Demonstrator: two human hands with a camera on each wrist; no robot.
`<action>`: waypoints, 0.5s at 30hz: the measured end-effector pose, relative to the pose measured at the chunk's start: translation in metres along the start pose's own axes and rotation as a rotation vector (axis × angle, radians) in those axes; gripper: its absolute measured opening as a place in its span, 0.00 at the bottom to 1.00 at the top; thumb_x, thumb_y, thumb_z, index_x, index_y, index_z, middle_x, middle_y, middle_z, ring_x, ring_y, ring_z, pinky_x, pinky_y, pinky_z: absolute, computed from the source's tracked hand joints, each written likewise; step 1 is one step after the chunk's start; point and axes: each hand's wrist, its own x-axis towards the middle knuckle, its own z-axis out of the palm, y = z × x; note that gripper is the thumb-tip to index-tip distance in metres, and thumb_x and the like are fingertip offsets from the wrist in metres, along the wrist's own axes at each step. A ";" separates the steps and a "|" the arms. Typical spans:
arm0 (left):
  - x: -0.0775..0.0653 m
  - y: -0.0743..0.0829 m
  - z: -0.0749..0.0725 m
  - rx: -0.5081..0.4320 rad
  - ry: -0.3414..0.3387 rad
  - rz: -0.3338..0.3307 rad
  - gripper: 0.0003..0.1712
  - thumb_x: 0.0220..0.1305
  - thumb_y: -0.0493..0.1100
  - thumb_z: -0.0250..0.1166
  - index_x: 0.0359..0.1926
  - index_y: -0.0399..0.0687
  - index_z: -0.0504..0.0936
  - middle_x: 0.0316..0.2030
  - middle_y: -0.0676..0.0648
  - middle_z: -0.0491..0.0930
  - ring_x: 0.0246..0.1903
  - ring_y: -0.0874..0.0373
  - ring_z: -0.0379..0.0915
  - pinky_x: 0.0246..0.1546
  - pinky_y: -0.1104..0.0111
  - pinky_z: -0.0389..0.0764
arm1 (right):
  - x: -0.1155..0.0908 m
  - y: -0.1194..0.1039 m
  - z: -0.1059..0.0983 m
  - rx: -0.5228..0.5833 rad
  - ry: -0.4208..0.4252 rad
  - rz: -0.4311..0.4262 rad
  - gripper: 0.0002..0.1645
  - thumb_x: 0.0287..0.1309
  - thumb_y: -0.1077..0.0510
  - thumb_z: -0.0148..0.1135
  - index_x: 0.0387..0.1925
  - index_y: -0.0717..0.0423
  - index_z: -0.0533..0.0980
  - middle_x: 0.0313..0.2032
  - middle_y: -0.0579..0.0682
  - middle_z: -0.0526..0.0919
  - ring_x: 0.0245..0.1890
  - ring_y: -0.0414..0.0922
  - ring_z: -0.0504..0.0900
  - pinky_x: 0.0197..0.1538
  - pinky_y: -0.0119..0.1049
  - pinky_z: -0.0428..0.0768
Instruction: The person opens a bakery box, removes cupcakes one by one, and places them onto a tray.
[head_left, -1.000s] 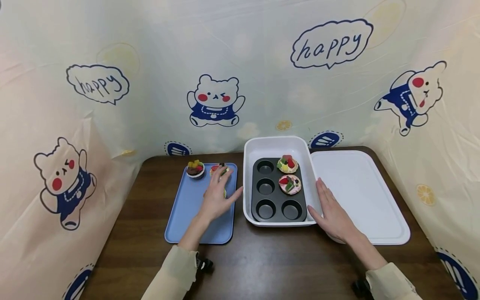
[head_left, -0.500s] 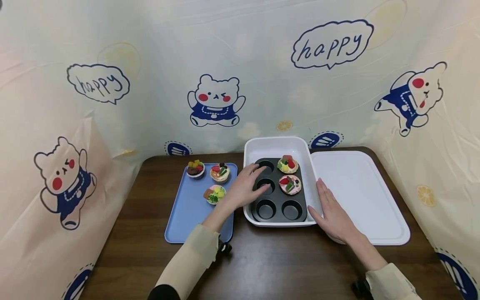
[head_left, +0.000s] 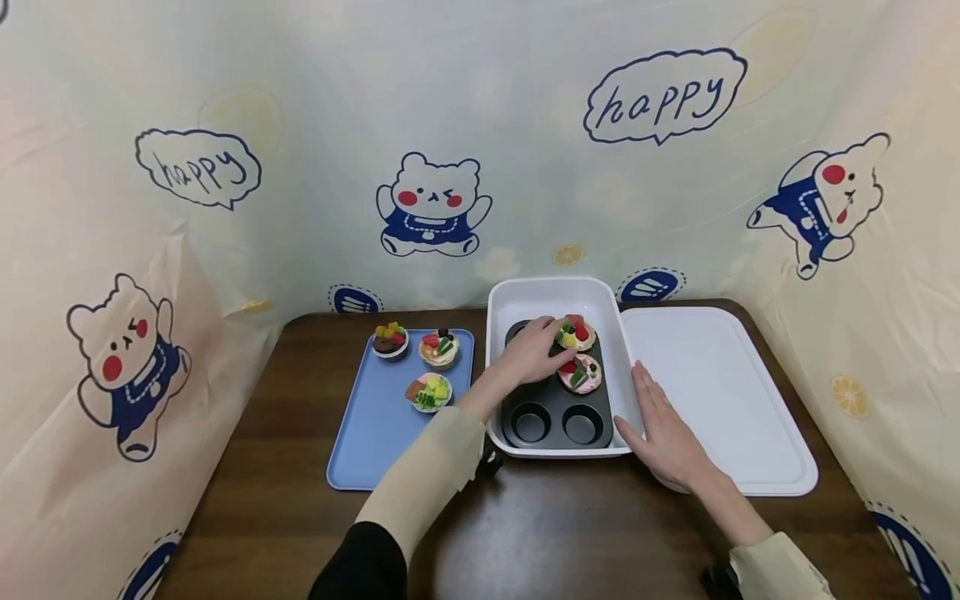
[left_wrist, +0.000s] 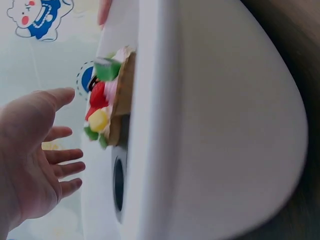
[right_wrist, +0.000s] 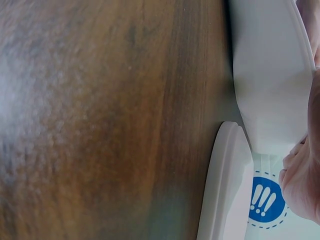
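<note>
My left hand [head_left: 532, 352] reaches over the dark muffin tin [head_left: 557, 410], its fingers spread and holding nothing. In the head view its fingertips overlap the edges of two cupcakes with fruit toppings: a cupcake with strawberry and yellow pieces [head_left: 581, 335] and a pink-iced one [head_left: 583, 379]. The left wrist view shows a gap between that hand [left_wrist: 32, 160] and the toppings. Both cupcakes fill the tin's right column, back and middle. The tin lies in a white bin [head_left: 551, 298]. With straight fingers my right hand [head_left: 663, 433] rests against the bin's right side.
On the left lies a blue tray [head_left: 371, 454] bearing three cupcakes: a chocolate one [head_left: 390, 343], a cream one [head_left: 438, 348] and a green-and-yellow-topped one [head_left: 429, 392]. A flat white lid [head_left: 735, 408] lies right of the bin. A printed curtain [head_left: 300, 225] rises behind the table.
My left hand has moved right, from above the blue tray, over the bin's left edge, to above the cupcakes in the tin. My right hand has stayed at the bin's side.
</note>
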 end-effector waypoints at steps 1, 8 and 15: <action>0.003 0.002 0.003 0.006 -0.005 -0.008 0.39 0.83 0.61 0.61 0.86 0.55 0.65 0.80 0.42 0.71 0.78 0.47 0.70 0.80 0.53 0.74 | -0.001 0.000 0.001 0.001 0.001 -0.001 0.59 0.77 0.40 0.60 0.90 0.58 0.39 0.89 0.63 0.44 0.87 0.69 0.52 0.83 0.71 0.61; 0.024 0.006 0.021 0.001 -0.039 -0.055 0.40 0.82 0.62 0.61 0.86 0.58 0.63 0.81 0.44 0.70 0.77 0.50 0.71 0.80 0.55 0.74 | -0.004 0.001 0.004 -0.003 0.008 -0.011 0.59 0.77 0.39 0.60 0.90 0.60 0.41 0.89 0.63 0.45 0.87 0.69 0.53 0.82 0.70 0.62; 0.049 0.000 0.038 -0.020 -0.053 -0.099 0.43 0.80 0.65 0.62 0.87 0.59 0.61 0.81 0.45 0.68 0.77 0.52 0.71 0.77 0.53 0.77 | -0.001 -0.001 0.000 -0.015 0.020 -0.027 0.62 0.75 0.36 0.62 0.89 0.61 0.42 0.89 0.64 0.47 0.87 0.69 0.54 0.81 0.71 0.64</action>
